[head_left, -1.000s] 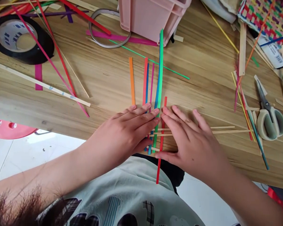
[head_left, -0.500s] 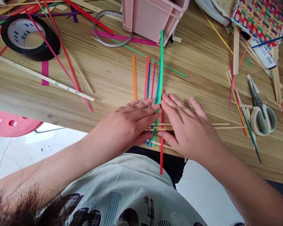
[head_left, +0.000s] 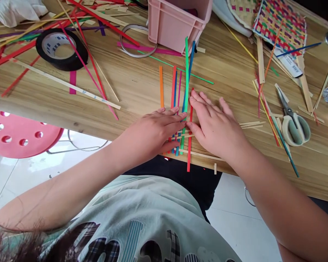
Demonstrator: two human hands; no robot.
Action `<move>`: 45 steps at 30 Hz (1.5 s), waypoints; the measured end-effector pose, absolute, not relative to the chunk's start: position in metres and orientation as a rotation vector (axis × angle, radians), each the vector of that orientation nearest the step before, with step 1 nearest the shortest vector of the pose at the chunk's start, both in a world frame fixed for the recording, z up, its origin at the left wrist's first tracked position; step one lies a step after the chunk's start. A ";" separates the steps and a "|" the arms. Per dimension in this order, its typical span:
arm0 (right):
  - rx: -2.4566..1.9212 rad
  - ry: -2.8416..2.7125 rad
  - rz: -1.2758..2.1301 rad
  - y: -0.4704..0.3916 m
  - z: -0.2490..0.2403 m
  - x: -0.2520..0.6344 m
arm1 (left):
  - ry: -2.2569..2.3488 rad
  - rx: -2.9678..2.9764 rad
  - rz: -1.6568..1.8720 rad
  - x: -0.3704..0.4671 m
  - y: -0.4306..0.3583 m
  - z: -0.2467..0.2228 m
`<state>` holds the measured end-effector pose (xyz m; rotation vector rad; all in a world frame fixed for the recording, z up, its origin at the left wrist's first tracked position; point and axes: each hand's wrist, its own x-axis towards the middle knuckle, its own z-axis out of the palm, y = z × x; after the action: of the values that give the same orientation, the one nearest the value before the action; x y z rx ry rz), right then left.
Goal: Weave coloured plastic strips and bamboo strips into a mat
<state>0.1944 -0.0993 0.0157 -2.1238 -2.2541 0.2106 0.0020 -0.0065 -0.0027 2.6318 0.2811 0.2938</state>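
Note:
My left hand [head_left: 158, 129] lies flat, fingers stretched, across a row of narrow coloured strips near the table's front edge. From under it stick out an orange strip [head_left: 161, 85], a pinkish-red strip [head_left: 173, 87], a thin magenta strip [head_left: 179, 91] and blue ones. Its fingertips reach a long green strip [head_left: 186, 72], with a blue strip [head_left: 191, 60] crossing behind it. My right hand [head_left: 214, 122] is also spread flat, thumb and index fingertips at a red strip [head_left: 189, 149]. Pale strips [head_left: 202, 154] run crosswise among the coloured ones; the palms hide part of the crossings.
Black tape [head_left: 61, 49], a grey ring [head_left: 125, 40] and loose strips lie at the left and back. Behind stands a pink bin [head_left: 175, 29]. Scissors [head_left: 292, 120], a marker-like white tube [head_left: 289, 67] and a woven colourful piece [head_left: 281, 25] are at right. A pink stool [head_left: 16, 134] stands lower left.
The red strip has slid away from my body, with my right hand moving along it. One blue strip's top now leans out to the right of the green strip. The camera view has shifted.

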 end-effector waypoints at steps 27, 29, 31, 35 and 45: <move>-2.040 -2.368 0.459 -0.136 0.023 0.201 | 0.250 2.588 0.316 -0.003 -0.005 -0.001; -2.023 -2.385 0.443 -0.134 0.024 0.201 | 0.253 2.586 0.310 -0.002 -0.005 -0.001; -2.004 -2.381 0.447 -0.131 0.024 0.201 | 0.263 2.591 0.306 -0.002 -0.006 0.000; -1.978 -2.367 0.467 -0.126 0.020 0.202 | 0.267 2.603 0.299 -0.003 -0.006 0.000; -1.904 -2.193 0.171 -0.153 0.019 0.191 | 0.258 2.629 0.285 -0.003 -0.005 -0.001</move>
<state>0.1913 -0.1534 0.0195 -1.9041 -2.1927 0.1708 -0.0031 -0.0045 -0.0010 2.6288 0.2580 0.2851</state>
